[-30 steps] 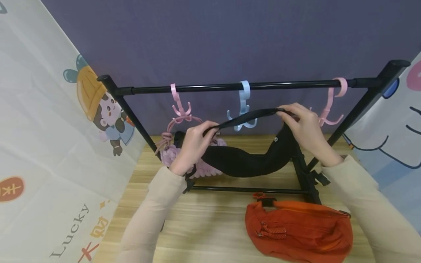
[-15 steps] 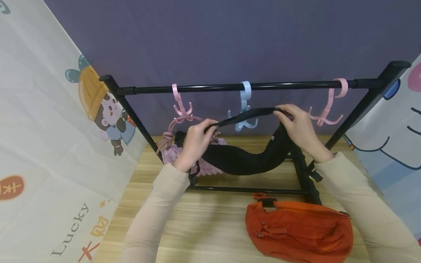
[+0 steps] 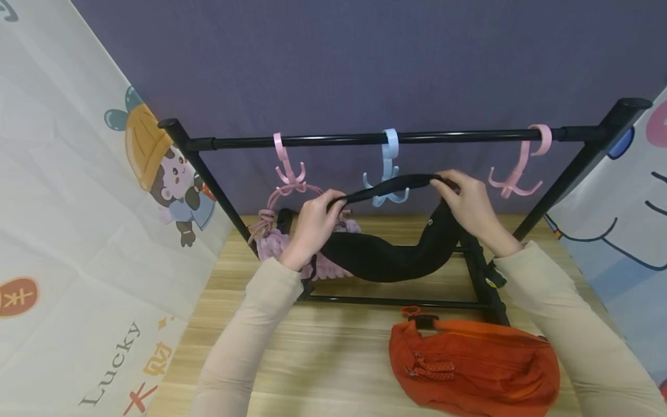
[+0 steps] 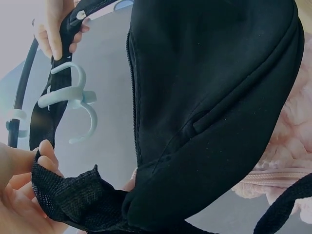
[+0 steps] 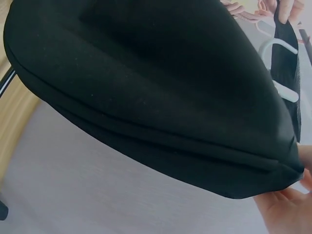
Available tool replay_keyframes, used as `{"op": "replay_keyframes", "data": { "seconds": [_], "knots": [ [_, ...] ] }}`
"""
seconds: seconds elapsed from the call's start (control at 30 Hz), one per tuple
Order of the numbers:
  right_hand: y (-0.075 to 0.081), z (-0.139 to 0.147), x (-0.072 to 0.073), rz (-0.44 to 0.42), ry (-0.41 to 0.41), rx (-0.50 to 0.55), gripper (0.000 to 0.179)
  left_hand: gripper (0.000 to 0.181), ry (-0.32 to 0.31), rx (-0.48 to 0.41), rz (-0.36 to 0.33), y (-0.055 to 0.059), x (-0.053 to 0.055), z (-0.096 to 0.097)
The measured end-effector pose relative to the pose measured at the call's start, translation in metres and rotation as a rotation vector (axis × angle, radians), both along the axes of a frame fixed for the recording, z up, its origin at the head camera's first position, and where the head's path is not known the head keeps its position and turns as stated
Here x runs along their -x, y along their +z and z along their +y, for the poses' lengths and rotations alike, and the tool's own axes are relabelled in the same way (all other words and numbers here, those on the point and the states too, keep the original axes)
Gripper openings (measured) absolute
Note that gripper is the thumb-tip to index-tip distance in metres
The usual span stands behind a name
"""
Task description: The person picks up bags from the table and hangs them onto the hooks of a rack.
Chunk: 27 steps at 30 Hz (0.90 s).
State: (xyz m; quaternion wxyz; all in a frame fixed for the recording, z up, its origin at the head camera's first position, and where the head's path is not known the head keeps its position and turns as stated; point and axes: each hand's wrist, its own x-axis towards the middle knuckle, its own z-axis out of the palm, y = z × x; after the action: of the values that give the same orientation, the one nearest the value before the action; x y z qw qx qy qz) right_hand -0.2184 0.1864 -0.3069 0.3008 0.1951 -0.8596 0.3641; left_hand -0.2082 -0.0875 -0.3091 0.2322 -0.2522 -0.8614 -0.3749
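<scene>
A black sling bag (image 3: 388, 258) hangs below my two hands, its strap (image 3: 393, 185) stretched between them. My left hand (image 3: 314, 225) pinches the strap's left end, thumb on top. At the other end, my right hand (image 3: 469, 202) grips the strap higher up. The strap passes in front of the light blue hook (image 3: 388, 155), overlapping its lower prongs. In the left wrist view the bag's zipped side (image 4: 209, 92) fills the middle and the blue hook (image 4: 73, 96) overlaps the strap. The right wrist view shows the bag's smooth body (image 5: 146, 87) tapering toward my right fingers.
A black rack bar (image 3: 333, 139) carries the blue hook between a left pink hook (image 3: 285, 162) and a right pink hook (image 3: 517, 171). A fluffy pink bag (image 3: 325, 267) hangs from the left one. An orange waist bag (image 3: 474, 368) lies on the wooden surface (image 3: 312, 353) in front.
My right hand has shifted slightly left, uncovering more of the right pink hook. My left hand has moved a little right. Both keep their hold on the strap.
</scene>
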Motion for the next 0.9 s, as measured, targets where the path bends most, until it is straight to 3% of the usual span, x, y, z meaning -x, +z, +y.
{"op": "replay_keyframes", "data": {
  "seconds": [0.23, 0.43, 0.7, 0.9],
  "knots": [
    [0.0, 0.0, 0.001, -0.08, -0.017, 0.008, 0.023, 0.016, 0.02, -0.015, -0.063, 0.0, 0.003, 0.001],
    [0.002, 0.001, -0.002, -0.13, -0.037, 0.024, 0.027, 0.018, 0.052, -0.03, -0.115, 0.007, 0.006, 0.004],
    [0.003, -0.001, -0.002, -0.187, -0.05, 0.039, 0.028, 0.02, 0.112, -0.035, -0.27, 0.017, 0.011, 0.009],
    [0.002, 0.0, -0.001, -0.251, -0.053, 0.064, 0.029, 0.022, 0.111, -0.073, -0.38, 0.019, 0.017, 0.01]
  ]
}}
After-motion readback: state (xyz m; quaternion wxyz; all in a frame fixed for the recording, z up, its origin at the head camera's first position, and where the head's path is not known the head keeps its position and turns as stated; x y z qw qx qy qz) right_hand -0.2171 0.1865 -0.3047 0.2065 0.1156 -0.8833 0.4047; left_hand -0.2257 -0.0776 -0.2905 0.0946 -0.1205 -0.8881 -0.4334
